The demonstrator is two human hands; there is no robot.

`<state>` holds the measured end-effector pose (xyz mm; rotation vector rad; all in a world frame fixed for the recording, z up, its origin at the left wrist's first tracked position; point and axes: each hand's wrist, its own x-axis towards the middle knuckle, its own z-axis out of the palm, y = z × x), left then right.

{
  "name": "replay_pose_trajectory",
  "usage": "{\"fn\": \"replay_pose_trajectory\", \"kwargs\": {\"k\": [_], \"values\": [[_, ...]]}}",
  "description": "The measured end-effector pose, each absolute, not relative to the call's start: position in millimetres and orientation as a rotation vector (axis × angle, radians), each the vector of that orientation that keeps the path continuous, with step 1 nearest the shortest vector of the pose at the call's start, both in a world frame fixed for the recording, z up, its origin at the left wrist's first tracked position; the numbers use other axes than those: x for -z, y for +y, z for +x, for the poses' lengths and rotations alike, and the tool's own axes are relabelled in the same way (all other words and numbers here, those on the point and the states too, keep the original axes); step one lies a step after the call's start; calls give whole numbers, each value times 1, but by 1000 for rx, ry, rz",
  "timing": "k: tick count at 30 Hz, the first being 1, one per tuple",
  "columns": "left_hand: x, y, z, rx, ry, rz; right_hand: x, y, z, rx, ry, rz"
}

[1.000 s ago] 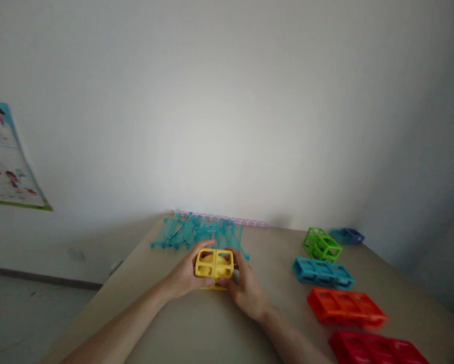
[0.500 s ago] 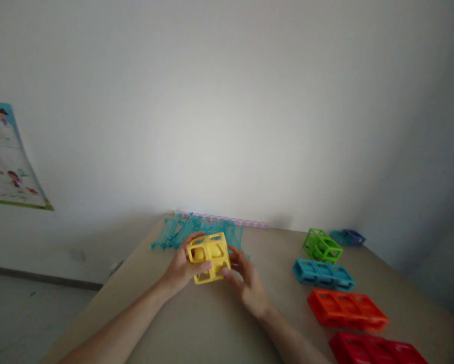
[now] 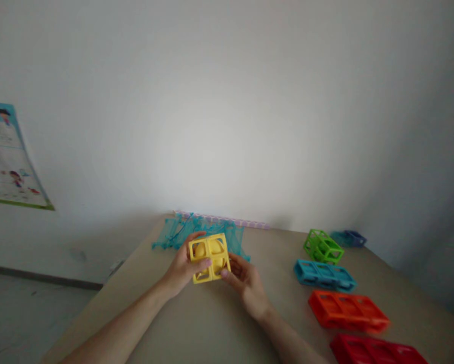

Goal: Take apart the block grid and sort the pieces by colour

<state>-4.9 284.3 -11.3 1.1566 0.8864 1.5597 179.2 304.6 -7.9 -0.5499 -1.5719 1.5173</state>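
Note:
A yellow openwork plastic block (image 3: 216,246), with a two-by-two grid of windows on the face turned to me, is held above the table. My left hand (image 3: 182,268) grips its left side, thumb across the front and fingers behind. At its lower right corner my right hand (image 3: 247,284) pinches it, with the thumb on the front edge and the fingers curled partly behind. Rounded yellow shapes show through the windows. The far side of the block is hidden.
On the table (image 3: 196,323), a teal mesh bag (image 3: 170,233) lies behind my hands, before a patterned strip (image 3: 238,221). To the right are green (image 3: 323,246), blue (image 3: 324,275), orange (image 3: 348,309) and red (image 3: 374,350) openwork blocks, and a dark blue piece (image 3: 355,238). A wall stands behind.
The yellow block has turned slightly, so its top side shows less and its grid face points more squarely at me. Both hands keep hold of it.

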Motion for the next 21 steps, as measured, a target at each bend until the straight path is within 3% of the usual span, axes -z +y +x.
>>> {"fn": "replay_pose_trajectory", "kwargs": {"k": [14, 21], "values": [[6, 286, -6, -1489, 713, 925, 11, 299, 180, -1134, -1705, -765], [15, 289, -12, -1379, 561, 1029, -51, 309, 214, -645, -1775, -994]]}}
